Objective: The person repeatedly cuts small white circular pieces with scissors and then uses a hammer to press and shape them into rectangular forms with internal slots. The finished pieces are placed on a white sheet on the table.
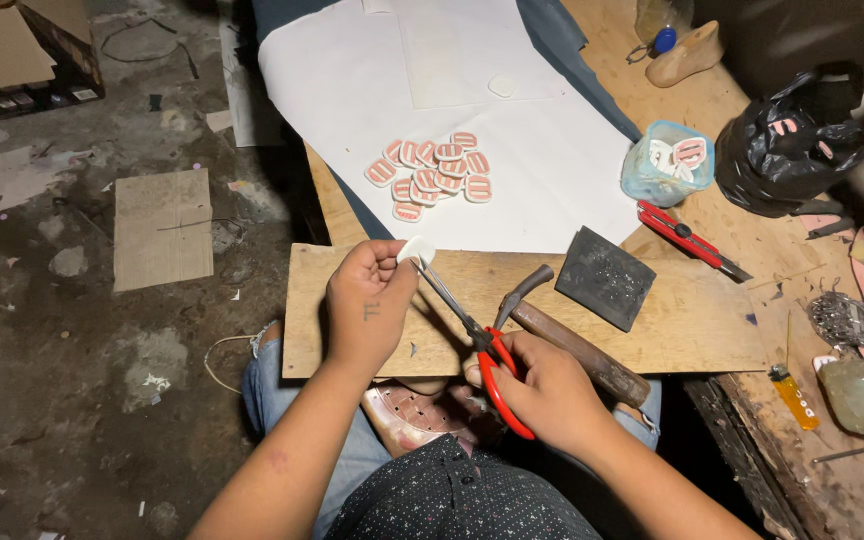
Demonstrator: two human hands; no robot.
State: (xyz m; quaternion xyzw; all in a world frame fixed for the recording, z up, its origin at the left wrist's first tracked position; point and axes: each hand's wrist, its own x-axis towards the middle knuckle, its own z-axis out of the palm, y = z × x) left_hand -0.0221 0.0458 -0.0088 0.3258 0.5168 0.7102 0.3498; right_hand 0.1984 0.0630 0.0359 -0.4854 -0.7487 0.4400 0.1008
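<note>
From the head camera, the left hand (370, 305) pinches a small white piece (415, 249) between thumb and fingertips, holding it up just above the wooden board (672, 325) that lies across the person's lap. The right hand (550, 392) is closed around the handles of the red-handled scissors (477, 340), whose blades reach up and to the left until their tips meet the white piece at its lower edge. Whether the blades are already biting or only touching it is too small to tell. Judging by this, the step in hand is trimming the edge of the piece; the next move seems to call for a steady pinch from the left hand, with the piece turned little by little as the blades close, and fingertips kept clear of the tips. Just right of the right hand a hammer (577, 345) with a wooden handle lies on the board, and beyond it a dark square pad (605, 277). Ahead of the left hand, on a white sheet (552, 160), sits a heap of pink and white pieces (432, 172), well apart from both hands. Farther right on the surface (722, 110) stand a clear tub (667, 162) with more pieces, a red utility knife (687, 238) and a black bag (792, 140).
</note>
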